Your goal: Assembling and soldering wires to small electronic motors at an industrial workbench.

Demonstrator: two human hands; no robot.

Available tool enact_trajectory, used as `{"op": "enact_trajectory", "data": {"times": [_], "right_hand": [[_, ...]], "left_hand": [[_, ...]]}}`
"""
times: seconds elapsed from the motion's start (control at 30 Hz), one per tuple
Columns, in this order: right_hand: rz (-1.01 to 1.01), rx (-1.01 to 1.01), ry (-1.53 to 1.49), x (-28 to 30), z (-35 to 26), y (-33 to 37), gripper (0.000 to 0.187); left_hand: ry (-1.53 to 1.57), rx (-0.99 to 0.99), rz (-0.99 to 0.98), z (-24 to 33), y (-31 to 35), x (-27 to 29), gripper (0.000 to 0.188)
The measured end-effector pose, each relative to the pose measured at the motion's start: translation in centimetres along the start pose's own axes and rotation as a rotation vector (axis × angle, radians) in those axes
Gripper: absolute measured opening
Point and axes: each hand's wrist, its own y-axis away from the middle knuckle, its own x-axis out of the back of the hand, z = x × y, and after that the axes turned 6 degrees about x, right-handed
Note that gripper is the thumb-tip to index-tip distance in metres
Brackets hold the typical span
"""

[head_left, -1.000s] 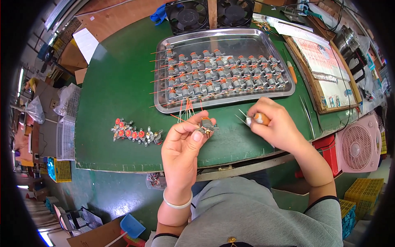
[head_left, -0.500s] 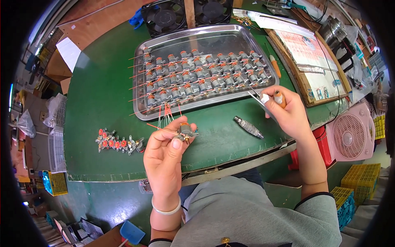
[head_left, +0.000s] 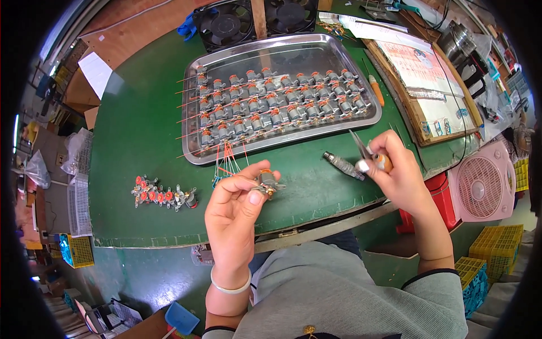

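Observation:
My left hand [head_left: 234,212] pinches a small grey round electrical component [head_left: 267,179] with an orange top and metal lugs, between thumb and fingers. My right hand [head_left: 398,175] is closed around metal tweezers [head_left: 359,144], their points facing away from me, and an orange-handled tool [head_left: 383,163] whose far end is hidden. White wrapping covers a fingertip of this hand. A grey taped tool [head_left: 342,165] lies on the table beside it. Beyond my hands, a metal tray [head_left: 282,146] holds rows of similar grey components [head_left: 275,117] with red wires along them.
Loose components [head_left: 161,196] form a cluster at the left on the green table [head_left: 141,130]. Several red-sleeved leads [head_left: 228,155] lie against the tray's near edge. An orange-handled screwdriver [head_left: 375,90] and a wooden board [head_left: 415,107] with papers are at right; two black fans [head_left: 226,25] stand behind.
My left hand has moved slightly right with the component. The right hand's tweezers have swung to point farther away from me, and that hand has come down nearer the taped tool.

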Motion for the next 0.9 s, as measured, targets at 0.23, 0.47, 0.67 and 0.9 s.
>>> {"op": "enact_trajectory", "data": {"times": [0.23,0.47,0.67,0.9], "right_hand": [[-0.028,0.428,-0.245,-1.5,-3.9,-1.3,0.033],[-0.063,0.517,-0.156,-2.6,-5.1,-1.9,0.042],[-0.059,0.529,-0.188,-3.0,-5.3,-1.9,0.042],[-0.548,-0.327,-1.274,-2.4,-5.1,-2.4,0.012]], "left_hand": [[-0.052,-0.015,-0.061,0.1,0.3,-0.6,0.013],[-0.115,-0.050,-0.082,0.0,0.4,-0.2,0.013],[-0.145,-0.115,-0.117,0.0,0.3,-0.1,0.022],[-0.237,-0.292,-0.199,-0.4,0.0,0.5,0.026]]}}
